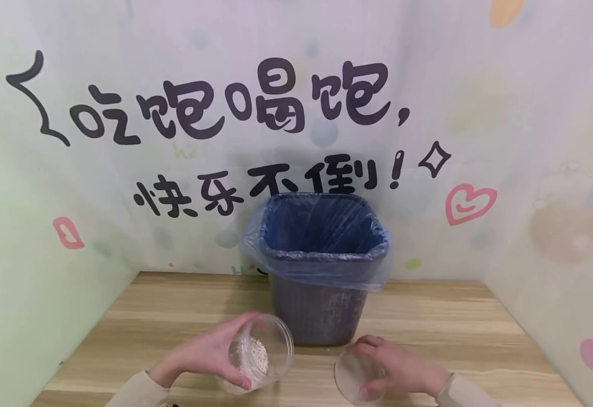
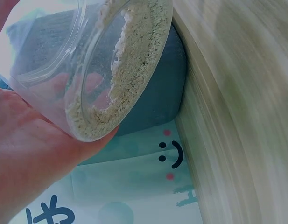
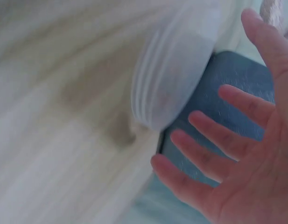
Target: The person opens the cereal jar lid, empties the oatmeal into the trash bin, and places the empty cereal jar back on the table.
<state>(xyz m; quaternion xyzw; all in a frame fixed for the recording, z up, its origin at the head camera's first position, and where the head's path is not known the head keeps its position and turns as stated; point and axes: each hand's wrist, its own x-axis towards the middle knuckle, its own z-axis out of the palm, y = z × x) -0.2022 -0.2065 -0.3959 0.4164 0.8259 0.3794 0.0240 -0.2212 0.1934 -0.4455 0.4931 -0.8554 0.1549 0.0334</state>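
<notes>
My left hand [image 1: 213, 349] grips a clear plastic jar [image 1: 285, 357] round its side, thumb in front. The jar is tilted with its uncovered mouth toward the right. Pale flakes like oats [image 2: 139, 60] lie heaped along its lower side and bottom. My right hand [image 1: 398, 364] is over a round translucent lid [image 1: 349, 377] close to the tabletop. In the right wrist view its fingers [image 3: 214, 161] are spread and extended, with the ridged lid [image 3: 174, 70] apart from them. Behind both hands stands a dark bin [image 1: 319, 311].
A thin blue liner bag [image 1: 321, 268] is folded over the bin's rim. The bin stands on the wood-grain table [image 1: 189, 305], in front of a printed wall covering [image 1: 174, 45]. Pale side walls bound the table left and right.
</notes>
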